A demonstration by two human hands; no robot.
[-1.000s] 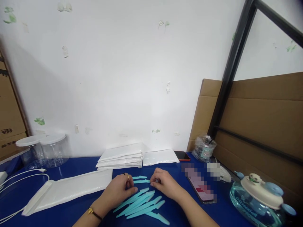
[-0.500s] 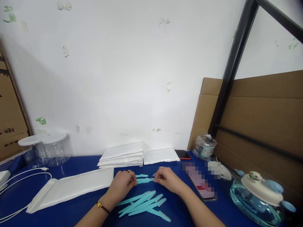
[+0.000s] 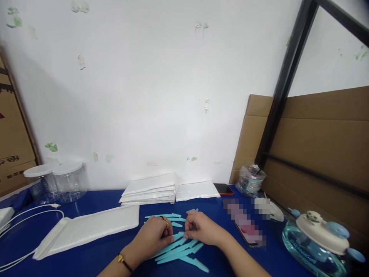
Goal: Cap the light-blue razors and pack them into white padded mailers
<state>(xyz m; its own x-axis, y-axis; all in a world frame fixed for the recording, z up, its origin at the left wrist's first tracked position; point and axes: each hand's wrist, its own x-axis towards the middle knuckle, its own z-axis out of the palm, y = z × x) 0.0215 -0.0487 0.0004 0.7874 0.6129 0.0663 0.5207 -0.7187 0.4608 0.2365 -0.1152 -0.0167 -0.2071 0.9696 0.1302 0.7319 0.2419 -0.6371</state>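
Note:
Several turquoise plastic razors [image 3: 175,252] lie in an overlapping fan on the blue table, with a few more turquoise pieces [image 3: 165,216] behind them. My left hand [image 3: 155,234], with a ring and a bracelet, is closed at the handle side of the pile, thumb and fingers pinched on a turquoise razor. My right hand [image 3: 201,227] is closed at the other end of that razor, near its tip. Small translucent pieces [image 3: 192,211] show just behind my right fingers.
White padded envelopes [image 3: 150,188] are stacked against the wall; a long one [image 3: 89,230] lies at left beside a white cable [image 3: 31,211]. Clear jars [image 3: 70,182] stand back left. Two phones [image 3: 245,227], [image 3: 223,189], a wrapped jar [image 3: 250,181] and a teal bottle [image 3: 314,246] are right.
Both hands have come nearer, from the rear pieces to the front pile. The rear turquoise pieces now show more behind my left hand.

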